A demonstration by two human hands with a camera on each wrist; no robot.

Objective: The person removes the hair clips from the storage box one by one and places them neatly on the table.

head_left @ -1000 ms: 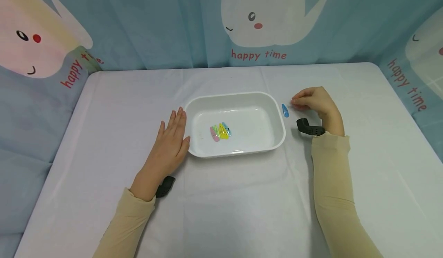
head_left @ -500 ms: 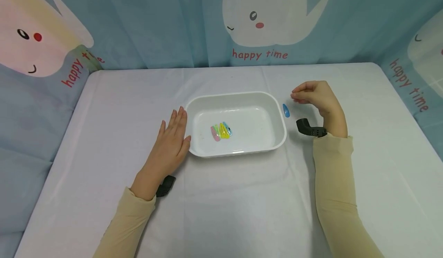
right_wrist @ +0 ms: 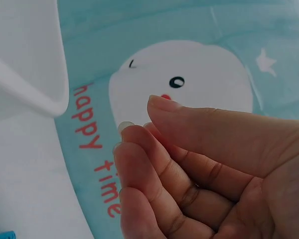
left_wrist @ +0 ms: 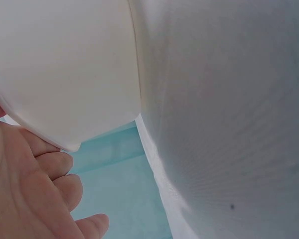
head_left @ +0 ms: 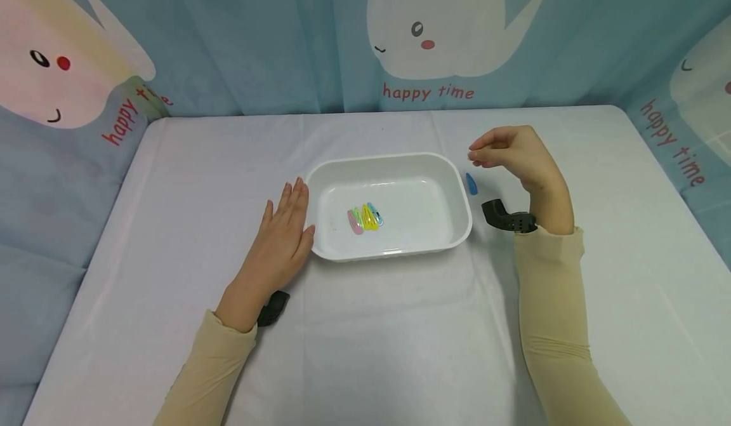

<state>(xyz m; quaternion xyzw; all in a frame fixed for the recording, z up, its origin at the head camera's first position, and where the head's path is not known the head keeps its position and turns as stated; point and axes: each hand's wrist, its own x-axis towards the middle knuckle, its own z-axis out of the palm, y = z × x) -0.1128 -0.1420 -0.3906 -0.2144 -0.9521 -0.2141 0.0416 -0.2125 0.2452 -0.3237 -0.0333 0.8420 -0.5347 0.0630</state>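
A white tray (head_left: pixel 425 213) stands on the cloth-covered table. Inside it, toward the left, lie several hair clips side by side: pink (head_left: pixel 355 222), green, yellow (head_left: pixel 370 218) and light blue (head_left: pixel 375 214). My left hand (head_left: pixel 278 239) rests with straight fingers against the tray's left end; in the left wrist view its fingers (left_wrist: pixel 67 189) touch the rim. A blue hair clip (head_left: pixel 471 184) lies on the cloth just right of the tray. Above and beyond that clip hovers my right hand (head_left: pixel 522 156), fingers loosely bent. The right wrist view shows nothing between its thumb (right_wrist: pixel 189 122) and fingers.
White cloth (head_left: pixel 377 331) covers the table. A blue curtain (head_left: pixel 274 45) with whale prints hangs along the back and sides. Each wrist wears a black camera mount; the right one (head_left: pixel 508 218) juts out near the blue clip.
My right hand has risen away from the blue clip, toward the back of the table, then shifted slightly left. The left hand, tray and clips stay put.
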